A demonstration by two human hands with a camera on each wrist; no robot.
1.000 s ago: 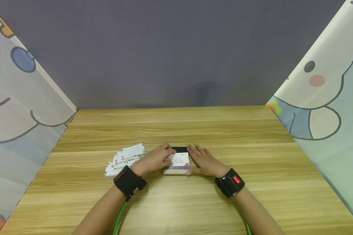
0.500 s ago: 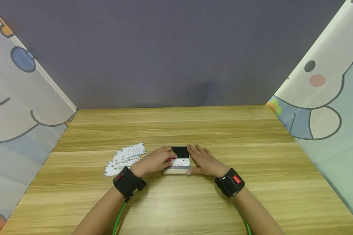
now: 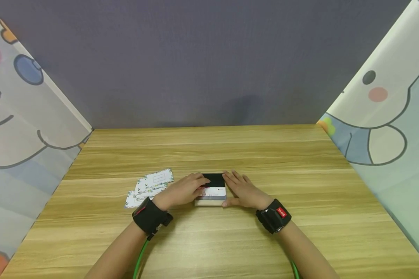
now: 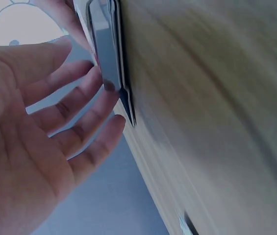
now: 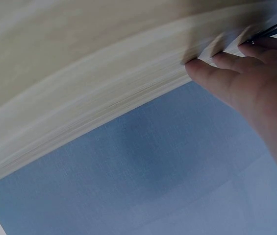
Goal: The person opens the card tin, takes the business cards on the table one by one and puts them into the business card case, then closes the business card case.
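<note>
A flat card case point(image 3: 214, 180) lies on the table, black at the far part, with a silvery near edge. Across it is a white business card point(image 3: 217, 192) with red print, its near side tucked behind a grey strip. My left hand point(image 3: 182, 190) reaches over the left of the case, thumb and fingertips on the card and black panel. In the left wrist view, its loosely bent fingers point(image 4: 84, 132) meet the case's edge, the thumb apart from them. My right hand point(image 3: 246, 193) lies spread along the right side, fingertips point(image 5: 194, 66) down on the table.
Several white cards point(image 3: 158, 178) with leafy borders lie fanned left of my left hand. A grey panel point(image 3: 202, 69) stands behind the wooden table point(image 3: 258, 151). Cartoon-printed sheets point(image 3: 380, 116) flank both sides. Green cables point(image 3: 141, 257) run from the wristbands.
The business card has slid toward me, uncovering more of the black panel. My left hand has come down nearer with it and its fingers have loosened. My right hand has stayed put.
</note>
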